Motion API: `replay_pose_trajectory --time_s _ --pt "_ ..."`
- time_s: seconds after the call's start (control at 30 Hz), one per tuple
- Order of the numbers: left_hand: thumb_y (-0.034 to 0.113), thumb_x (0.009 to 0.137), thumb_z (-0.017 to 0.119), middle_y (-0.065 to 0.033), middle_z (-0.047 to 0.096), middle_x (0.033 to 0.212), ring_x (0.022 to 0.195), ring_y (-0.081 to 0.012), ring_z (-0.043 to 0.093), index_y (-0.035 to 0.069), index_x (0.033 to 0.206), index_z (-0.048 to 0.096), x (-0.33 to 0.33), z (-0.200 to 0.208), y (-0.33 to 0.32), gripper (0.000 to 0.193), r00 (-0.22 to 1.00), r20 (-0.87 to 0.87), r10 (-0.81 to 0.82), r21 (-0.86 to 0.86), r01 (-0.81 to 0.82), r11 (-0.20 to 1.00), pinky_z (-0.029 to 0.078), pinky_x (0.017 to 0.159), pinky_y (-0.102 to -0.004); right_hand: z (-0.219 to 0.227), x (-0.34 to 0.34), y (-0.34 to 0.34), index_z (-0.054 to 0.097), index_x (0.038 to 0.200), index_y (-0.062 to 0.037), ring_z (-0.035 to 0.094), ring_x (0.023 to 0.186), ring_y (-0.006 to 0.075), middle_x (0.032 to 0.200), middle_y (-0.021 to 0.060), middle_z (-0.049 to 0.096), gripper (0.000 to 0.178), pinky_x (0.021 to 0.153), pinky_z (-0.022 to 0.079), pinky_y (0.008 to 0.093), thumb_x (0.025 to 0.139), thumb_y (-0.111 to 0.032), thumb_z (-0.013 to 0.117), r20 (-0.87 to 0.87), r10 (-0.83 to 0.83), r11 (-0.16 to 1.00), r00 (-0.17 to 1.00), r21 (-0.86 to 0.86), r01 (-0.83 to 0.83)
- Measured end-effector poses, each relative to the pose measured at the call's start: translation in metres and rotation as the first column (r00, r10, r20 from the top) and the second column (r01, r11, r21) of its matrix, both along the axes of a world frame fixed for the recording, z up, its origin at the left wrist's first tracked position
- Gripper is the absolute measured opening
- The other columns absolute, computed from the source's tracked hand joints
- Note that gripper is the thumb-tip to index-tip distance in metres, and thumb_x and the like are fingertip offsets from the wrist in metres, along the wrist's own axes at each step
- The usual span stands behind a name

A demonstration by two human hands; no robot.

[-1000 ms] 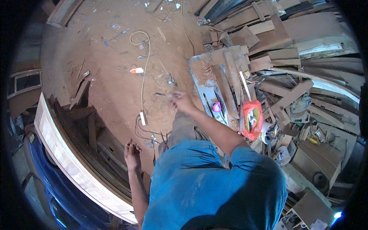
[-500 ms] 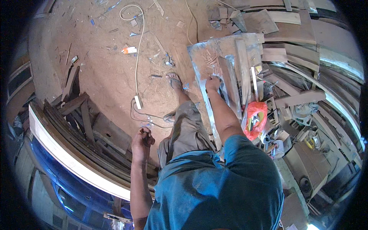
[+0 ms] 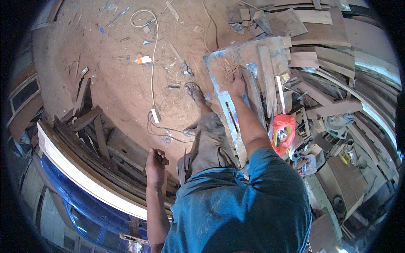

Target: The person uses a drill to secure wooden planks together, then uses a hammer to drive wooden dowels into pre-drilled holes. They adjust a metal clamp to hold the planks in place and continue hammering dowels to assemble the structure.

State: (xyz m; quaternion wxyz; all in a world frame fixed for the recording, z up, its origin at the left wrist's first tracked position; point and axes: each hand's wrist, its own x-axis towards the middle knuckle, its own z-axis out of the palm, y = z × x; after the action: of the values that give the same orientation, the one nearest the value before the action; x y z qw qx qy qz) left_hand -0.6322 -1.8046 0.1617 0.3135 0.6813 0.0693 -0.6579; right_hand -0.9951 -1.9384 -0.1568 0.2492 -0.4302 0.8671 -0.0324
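My right hand (image 3: 236,85) reaches over the low worktable (image 3: 216,60), fingers extended to the near edge of a heap of small wooden sticks (image 3: 228,66). I see no stick clearly gripped; its fingertips are partly lost among them. Right beside this hand lies a long dark wooden board (image 3: 254,92), and a paler plank (image 3: 266,76) lies farther right. My left hand (image 3: 156,163) hangs apart from the table, near the stacked timber, its fingers loosely bent and nothing visible in them.
A white power cable (image 3: 154,63) ends in a socket block (image 3: 155,115) on the dusty floor. Right of the table sit a red plastic bag (image 3: 283,133) and piled offcuts (image 3: 333,107). A long pale board (image 3: 80,177) edges the timber at left, beside a blue vehicle (image 3: 90,215).
My right hand has moved away from me along the table to the sticks, its fist loosening. A slot in the tabletop is now uncovered. My left hand has dropped slightly and its fingers loosened.
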Motion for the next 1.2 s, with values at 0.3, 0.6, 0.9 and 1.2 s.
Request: replay_pose_trajectory --time_s 0.3,0.6,0.9,1.2 --pt "0.042 0.109 0.042 -0.0015 0.051 0.084 0.070 -0.0141 0.047 0.012 0.093 0.053 -0.002 -0.002 0.013 0.035 0.998 0.039 0.040 0.084 -0.043 0.996 0.041 0.069 -0.0317 0.017 0.015 -0.050 0.060 0.117 -0.0060 0.068 0.090 0.0495 0.098 0.0323 0.070 0.033 0.078 0.052 0.0609 0.101 -0.034 0.055 0.060 0.037 0.991 0.997 0.122 -0.045" --pt "0.036 0.107 0.051 0.0004 0.054 0.088 0.074 -0.0125 0.051 0.009 0.107 0.059 -0.003 0.001 0.010 0.028 0.994 -0.016 0.104 -0.080 -0.105 0.991 0.044 0.070 -0.0307 0.041 0.016 -0.032 0.066 0.098 -0.0049 0.068 0.079 0.0215 0.085 0.0065 0.067 0.022 0.068 0.051 0.0347 0.103 -0.024 0.056 0.849 -0.385 0.882 0.361 0.224 0.414" --pt "0.037 0.105 0.057 -0.0030 0.061 0.107 0.093 -0.0142 0.060 0.004 0.128 0.059 0.009 0.028 -0.006 0.041 0.956 -0.096 0.278 -0.368 -0.294 0.882 0.052 0.085 -0.0327 0.239 0.131 -0.017 0.059 0.130 0.0034 0.066 0.097 0.0217 0.107 0.0103 0.068 0.037 0.091 0.052 0.0378 0.099 -0.018 0.058 0.929 -0.195 0.978 -0.313 0.160 -0.132" --pt "0.046 0.109 0.039 -0.0171 0.061 0.130 0.121 -0.0270 0.059 -0.004 0.136 0.051 0.035 0.081 0.063 0.058 0.647 -0.509 0.568 -0.480 -0.761 0.436 0.047 0.108 -0.0420 0.366 0.248 0.064 0.047 0.143 0.0042 0.064 0.118 0.0353 0.128 0.0254 0.064 0.050 0.105 0.049 0.0477 0.103 -0.026 0.040 0.797 -0.335 0.904 -0.503 0.121 -0.410"
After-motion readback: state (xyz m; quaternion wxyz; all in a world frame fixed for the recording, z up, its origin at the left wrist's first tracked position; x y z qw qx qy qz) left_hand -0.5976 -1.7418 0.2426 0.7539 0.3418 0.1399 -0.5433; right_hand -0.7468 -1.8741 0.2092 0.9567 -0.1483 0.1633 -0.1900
